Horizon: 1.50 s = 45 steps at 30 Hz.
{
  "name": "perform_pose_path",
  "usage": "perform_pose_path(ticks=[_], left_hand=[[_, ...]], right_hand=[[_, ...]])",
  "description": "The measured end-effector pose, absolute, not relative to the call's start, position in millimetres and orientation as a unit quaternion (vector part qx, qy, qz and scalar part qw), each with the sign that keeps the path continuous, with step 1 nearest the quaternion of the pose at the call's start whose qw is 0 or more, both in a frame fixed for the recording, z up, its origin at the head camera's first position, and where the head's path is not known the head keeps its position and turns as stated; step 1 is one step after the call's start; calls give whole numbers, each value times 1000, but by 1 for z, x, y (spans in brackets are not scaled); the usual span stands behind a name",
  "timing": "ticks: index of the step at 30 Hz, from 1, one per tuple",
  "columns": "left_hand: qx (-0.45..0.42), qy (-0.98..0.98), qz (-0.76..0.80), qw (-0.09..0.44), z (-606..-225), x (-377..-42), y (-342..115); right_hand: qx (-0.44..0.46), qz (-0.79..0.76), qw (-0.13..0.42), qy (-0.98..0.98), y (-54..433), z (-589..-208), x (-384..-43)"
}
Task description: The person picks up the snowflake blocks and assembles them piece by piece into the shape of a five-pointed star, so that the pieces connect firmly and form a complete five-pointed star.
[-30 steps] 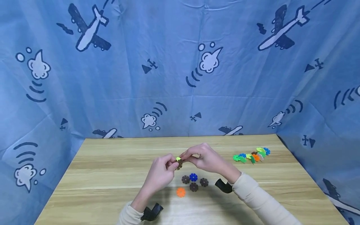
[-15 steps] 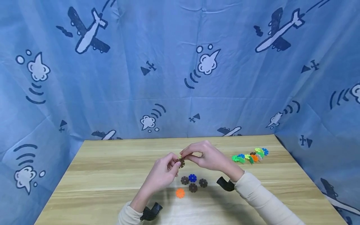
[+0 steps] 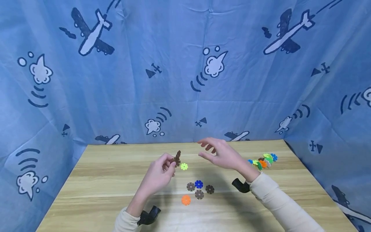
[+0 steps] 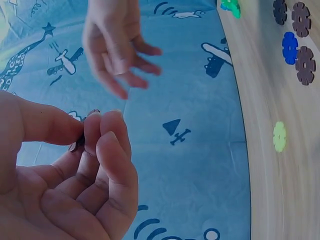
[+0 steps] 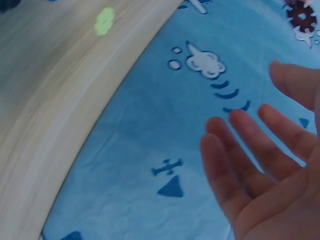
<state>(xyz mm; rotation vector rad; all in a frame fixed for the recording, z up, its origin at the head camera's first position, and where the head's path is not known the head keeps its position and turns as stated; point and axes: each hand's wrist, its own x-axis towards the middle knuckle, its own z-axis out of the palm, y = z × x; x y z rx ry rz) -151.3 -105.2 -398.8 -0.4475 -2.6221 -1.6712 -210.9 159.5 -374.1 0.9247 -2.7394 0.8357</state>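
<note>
In the head view my left hand (image 3: pixel 158 172) pinches two dark brown notched plastic discs (image 3: pixel 177 157) between thumb and fingers. They are joined at an angle, one standing up above the other, over the table. Only a dark edge of the discs (image 4: pixel 77 143) shows in the left wrist view; the fingers hide the rest. My right hand (image 3: pixel 224 154) is in the air to the right, holding nothing, its fingers apart and slightly bent. A yellow-green notched disc (image 3: pixel 184 166) lies on the table just right of the left fingertips.
Nearer me on the wooden table (image 3: pixel 101 180) lie a blue disc (image 3: pixel 198 184), several brown discs (image 3: pixel 199 194) and an orange disc (image 3: pixel 186 200). A joined cluster of coloured discs (image 3: pixel 262 163) lies at the back right, partly behind the right wrist. Blue curtains (image 3: pixel 174 80) stand around the table.
My right hand has let go of the brown discs and moved right, its fingers spreading. My left hand has shifted left with the discs, and the yellow-green disc now shows whole.
</note>
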Motion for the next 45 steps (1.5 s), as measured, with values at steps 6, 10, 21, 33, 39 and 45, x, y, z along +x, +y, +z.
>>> perform_pose_path(ticks=[6,10,21,33,39,45], left_hand=[[-132,-832,-538,1,-398,-151,-109],[-129,-831,-541,3,-397,-151,-109],[-135,-827,-545,9,-400,-151,-106],[-133,-829,-543,1,-400,-152,-107],[-137,-828,-544,-2,-399,-152,-106],[-146,-828,-542,-1,-400,-152,-105]], right_hand=[[289,201,-40,-935,173,-385,-219],[292,172,-133,-931,178,-400,-219],[307,144,-195,-920,175,-443,-198],[321,186,-169,-913,171,-461,-194],[347,175,-165,-907,170,-458,-194],[403,219,-64,-886,164,-437,-202]])
